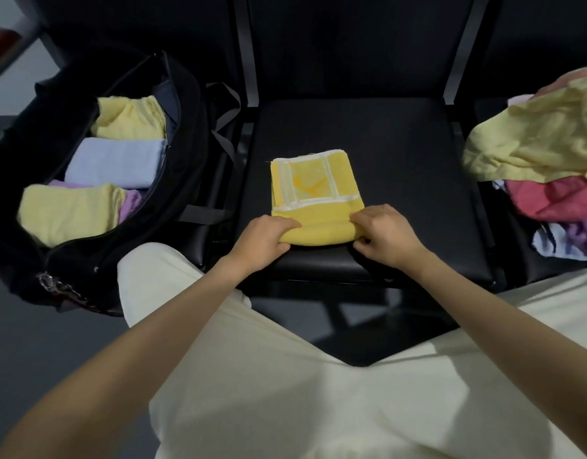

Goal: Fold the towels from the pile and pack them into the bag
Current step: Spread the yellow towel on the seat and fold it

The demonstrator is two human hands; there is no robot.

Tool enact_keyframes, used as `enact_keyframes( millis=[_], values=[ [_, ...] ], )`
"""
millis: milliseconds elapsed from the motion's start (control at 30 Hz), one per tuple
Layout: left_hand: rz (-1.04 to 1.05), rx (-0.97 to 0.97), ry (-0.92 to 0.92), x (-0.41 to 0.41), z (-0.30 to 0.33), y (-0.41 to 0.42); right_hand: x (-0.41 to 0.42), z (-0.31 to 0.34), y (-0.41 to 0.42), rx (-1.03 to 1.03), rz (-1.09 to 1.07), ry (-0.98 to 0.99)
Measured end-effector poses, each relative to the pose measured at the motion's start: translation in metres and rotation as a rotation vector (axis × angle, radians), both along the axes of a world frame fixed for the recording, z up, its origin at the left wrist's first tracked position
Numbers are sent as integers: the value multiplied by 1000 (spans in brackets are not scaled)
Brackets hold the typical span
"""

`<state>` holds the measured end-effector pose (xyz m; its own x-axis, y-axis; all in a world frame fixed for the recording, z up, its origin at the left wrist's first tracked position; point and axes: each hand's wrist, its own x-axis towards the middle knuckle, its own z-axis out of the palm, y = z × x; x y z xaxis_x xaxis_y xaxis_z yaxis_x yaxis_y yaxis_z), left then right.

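Yellow towel [315, 193] flat on the black seat [401, 160], long axis running away from the body. Near edge rolled up, gripped at its corners: left hand [269, 236] curled round one end, right hand [381, 233] pinching the other. Roll lying crosswise, both hands equally near. Bag [173, 104] to the left, pile [550, 154] to the right.
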<state>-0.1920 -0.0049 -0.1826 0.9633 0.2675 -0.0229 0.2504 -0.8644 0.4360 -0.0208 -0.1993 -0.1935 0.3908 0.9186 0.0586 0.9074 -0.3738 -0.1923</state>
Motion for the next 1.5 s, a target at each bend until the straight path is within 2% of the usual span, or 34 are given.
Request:
enact_keyframes(
  millis=[200,333,467,600,733,833,933,1033,1200,1233,1400,1500],
  values=[
    [180,-497,-95,-12,30,-7,-12,29,-14,316,-216,387],
    [330,-665,-125,-8,37,-12,-13,33,-10,492,-299,679],
    [533,-795,-189,9,31,-8,-9,22,2,544,-525,816],
    [710,-749,-166,25,11,-1,-4,14,8,423,-618,875],
    [689,-572,-69,26,-1,-6,-4,7,11,251,-608,704],
    [710,-374,77,20,-13,-9,-4,1,15,138,-717,551],
    [703,-284,183,15,-18,-14,-9,0,21,-7,-794,573],
    [639,-205,205,15,-19,-17,-20,0,32,49,-815,588],
    [750,-553,47,5,-2,7,-50,4,70,240,-781,719],
    [767,-568,23,-1,5,19,-59,6,82,284,-750,748],
    [813,-322,-147,-38,50,112,-96,35,168,504,-517,831],
    [858,-172,-253,-59,78,173,-108,60,233,576,-442,1022]
  ],
)
